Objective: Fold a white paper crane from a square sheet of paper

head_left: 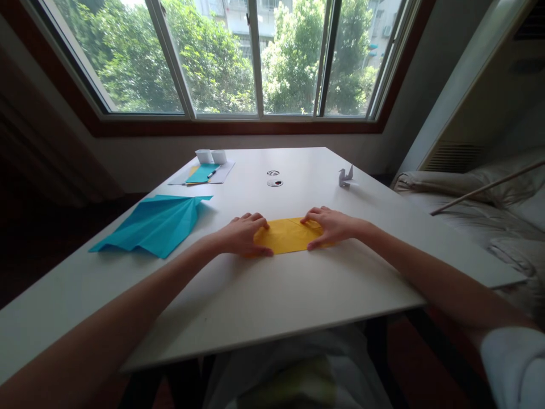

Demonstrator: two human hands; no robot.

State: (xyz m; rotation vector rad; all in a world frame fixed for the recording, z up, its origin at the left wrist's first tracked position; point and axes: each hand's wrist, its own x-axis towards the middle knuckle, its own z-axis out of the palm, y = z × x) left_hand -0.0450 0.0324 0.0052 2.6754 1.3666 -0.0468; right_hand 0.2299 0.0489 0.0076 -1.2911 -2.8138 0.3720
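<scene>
A yellow sheet of paper (290, 235), folded into a long rectangle, lies on the white table in front of me. My left hand (244, 234) grips its left end, thumb along the near edge and curled fingers by the far edge. Around the right end is my right hand (330, 226), its thumb at the near edge and its fingers on top near the far edge. Creases show on the paper's right part. Both palms cover the ends of the sheet, so those corners are hidden.
A creased blue paper (155, 224) lies left of my hands. Farther back are a stack of coloured paper (203, 172), a pen (213, 171) and two small white containers (212, 157). A white folded paper bird (346, 177) stands at right; two small round items (275, 183) lie mid-table.
</scene>
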